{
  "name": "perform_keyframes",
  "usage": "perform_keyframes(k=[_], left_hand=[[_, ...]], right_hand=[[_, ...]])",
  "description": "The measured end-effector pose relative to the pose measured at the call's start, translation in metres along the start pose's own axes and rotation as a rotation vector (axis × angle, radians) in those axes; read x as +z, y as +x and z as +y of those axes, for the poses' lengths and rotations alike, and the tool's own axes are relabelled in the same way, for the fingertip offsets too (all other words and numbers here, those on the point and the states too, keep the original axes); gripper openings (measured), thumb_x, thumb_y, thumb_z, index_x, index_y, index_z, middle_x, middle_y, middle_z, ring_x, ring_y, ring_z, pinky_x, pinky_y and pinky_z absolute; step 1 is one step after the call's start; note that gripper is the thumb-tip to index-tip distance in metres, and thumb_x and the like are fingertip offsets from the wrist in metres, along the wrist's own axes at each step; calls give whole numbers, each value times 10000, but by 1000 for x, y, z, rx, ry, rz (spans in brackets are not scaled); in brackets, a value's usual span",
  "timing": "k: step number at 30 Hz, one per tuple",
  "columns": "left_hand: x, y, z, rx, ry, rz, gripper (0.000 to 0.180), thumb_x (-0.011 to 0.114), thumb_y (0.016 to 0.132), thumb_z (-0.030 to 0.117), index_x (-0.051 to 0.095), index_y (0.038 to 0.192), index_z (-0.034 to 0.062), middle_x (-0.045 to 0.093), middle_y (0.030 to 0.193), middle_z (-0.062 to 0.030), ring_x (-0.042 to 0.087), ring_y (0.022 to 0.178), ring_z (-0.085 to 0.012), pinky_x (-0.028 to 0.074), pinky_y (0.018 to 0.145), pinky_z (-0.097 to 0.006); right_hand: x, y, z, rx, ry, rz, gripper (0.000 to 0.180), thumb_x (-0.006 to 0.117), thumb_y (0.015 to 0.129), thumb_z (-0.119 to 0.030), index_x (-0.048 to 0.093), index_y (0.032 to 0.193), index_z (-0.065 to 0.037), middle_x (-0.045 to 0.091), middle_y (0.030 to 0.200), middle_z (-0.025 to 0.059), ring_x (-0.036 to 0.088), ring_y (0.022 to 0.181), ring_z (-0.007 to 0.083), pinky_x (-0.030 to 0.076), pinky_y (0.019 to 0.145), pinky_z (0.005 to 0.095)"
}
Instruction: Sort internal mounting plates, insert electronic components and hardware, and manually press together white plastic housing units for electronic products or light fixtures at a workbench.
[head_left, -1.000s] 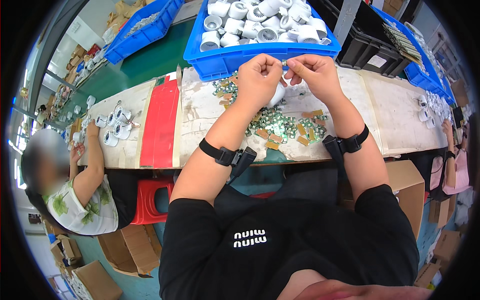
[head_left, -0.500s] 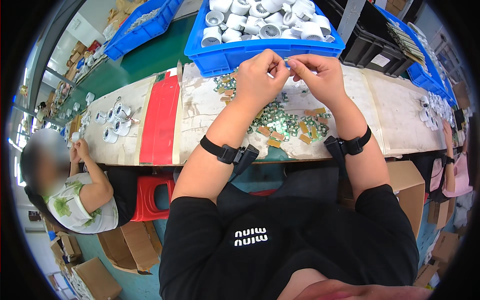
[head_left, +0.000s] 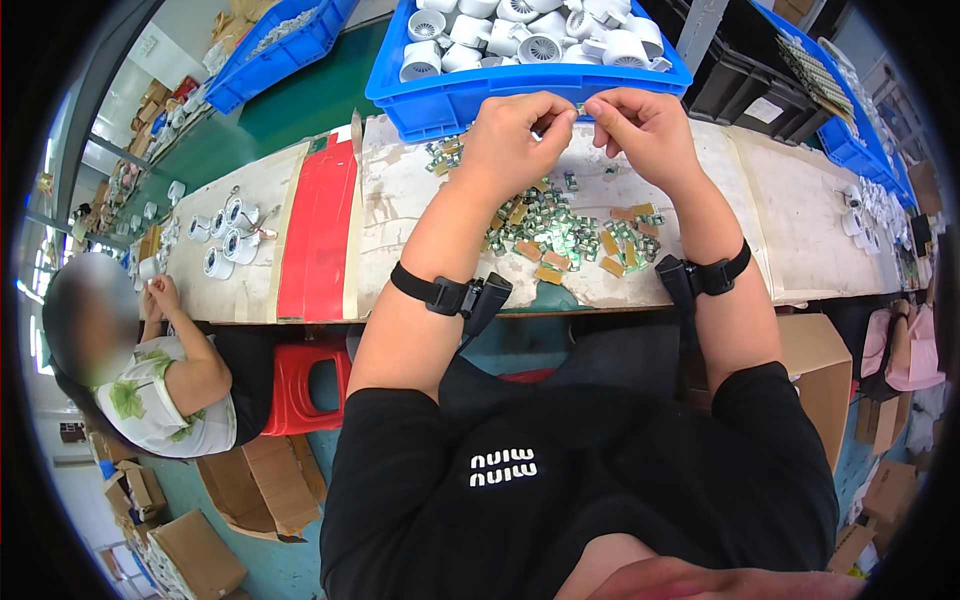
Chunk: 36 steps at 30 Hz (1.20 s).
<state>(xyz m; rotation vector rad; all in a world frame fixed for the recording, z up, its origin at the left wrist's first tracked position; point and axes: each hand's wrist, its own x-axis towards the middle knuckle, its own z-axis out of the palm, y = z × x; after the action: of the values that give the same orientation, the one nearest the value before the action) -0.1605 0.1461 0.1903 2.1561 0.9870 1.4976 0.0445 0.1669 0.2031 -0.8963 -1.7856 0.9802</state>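
Above the worktable, in front of the blue crate, my two hands meet fingertip to fingertip. My left hand (head_left: 515, 140) is closed in a pinch, thumb against forefinger. My right hand (head_left: 648, 135) pinches from the other side, its lower fingers curled. Between the fingertips is a tiny greenish piece, apparently a small circuit board (head_left: 581, 110), mostly covered by the fingers. Below my hands lies a loose pile of small green circuit boards (head_left: 570, 228), some with tan or yellow faces. Black straps with small devices are round both forearms.
The blue crate (head_left: 440, 118) of white round fan housings (head_left: 540, 48) stands behind my hands. A black crate (head_left: 745, 85) is at its right. On the left are a red strip (head_left: 318, 235), several white housings (head_left: 235, 235) and a seated co-worker (head_left: 170, 385). Another person sits far right.
My hands have drawn slightly apart, and the small piece shows between the fingertips. A white bit seen at my left hand no longer shows. The far-right person's raised arm has dropped.
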Motion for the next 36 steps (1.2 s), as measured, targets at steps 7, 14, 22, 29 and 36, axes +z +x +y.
perform_keyframes(k=[7,14,22,29,36], left_hand=[[2,0,0,9,95,30,117,713,919,84,726,902,-31,726,733,-74,685,642,-109,544,610,-254],[6,-2,1,-35,83,89,116,718,893,79,704,838,-22,728,731,-70,679,625,-100,539,588,-254],[18,-8,0,-104,-17,202,85,680,917,49,652,857,-5,718,718,-68,712,646,-114,541,584,-242],[12,-4,4,0,-29,153,86,688,907,45,654,843,0,711,707,-59,697,635,-105,537,575,-243],[10,-6,9,112,215,269,83,713,866,28,652,814,6,679,669,-59,650,575,-112,527,552,-253]], right_hand=[[-6,4,0,125,88,-85,284,721,983,-289,744,969,-6,659,666,4,570,550,58,460,510,210],[4,0,-1,134,176,-37,270,720,984,-270,748,971,-2,658,670,8,574,550,60,470,509,213],[18,-9,-10,27,214,75,238,703,993,-209,756,1051,16,696,730,36,618,609,79,514,570,220],[12,-9,-11,8,260,60,213,693,997,-170,756,1049,27,700,733,49,640,630,87,520,575,219],[19,-15,-22,-210,-13,87,180,687,982,-142,768,1039,8,724,747,44,644,632,77,519,577,228]])
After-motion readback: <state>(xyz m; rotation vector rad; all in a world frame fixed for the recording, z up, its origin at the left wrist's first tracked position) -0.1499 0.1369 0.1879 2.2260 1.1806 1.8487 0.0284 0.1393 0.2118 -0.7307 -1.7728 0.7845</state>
